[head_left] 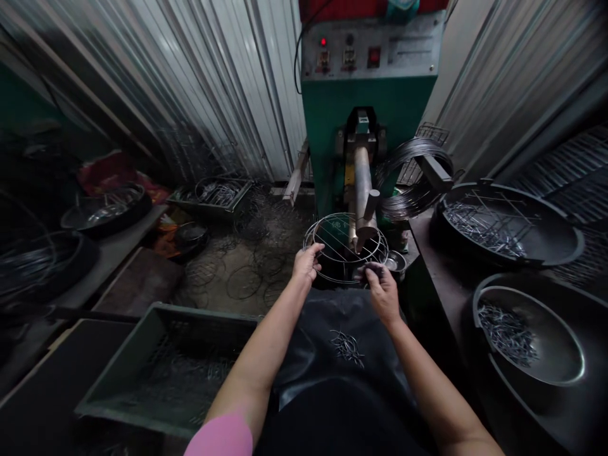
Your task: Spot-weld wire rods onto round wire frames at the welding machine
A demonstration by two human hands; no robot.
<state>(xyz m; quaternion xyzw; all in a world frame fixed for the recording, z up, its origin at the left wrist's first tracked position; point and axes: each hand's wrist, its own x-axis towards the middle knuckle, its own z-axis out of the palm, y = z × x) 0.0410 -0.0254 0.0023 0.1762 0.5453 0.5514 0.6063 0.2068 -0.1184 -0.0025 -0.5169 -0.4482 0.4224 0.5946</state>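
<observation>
A round wire rack (pixel 332 258) with two rings and thin cross wires is at the electrode of a green spot-welding machine (pixel 323 114). The machine's upper metal arm (pixel 363 183) reaches down over it. My left hand (pixel 308 265) pinches the rack's left rim between thumb and fingers. On the near right side, my right hand (pixel 379 282) has its fingers closed by the rim; whether it grips the rim or a small wire piece I cannot make out. Several short bent wire pieces (pixel 348 347) lie on the black apron (pixel 308 373) over my lap.
To the right, two dark pans (pixel 560 244) (pixel 498 380) hold wire pieces on a bench. A wire coil (pixel 413 164) hangs beside the machine. At left stands a green crate (pixel 118 373); wire rings (pixel 244 282) lie on the floor, and a metal tray (pixel 237 199) holds more pieces.
</observation>
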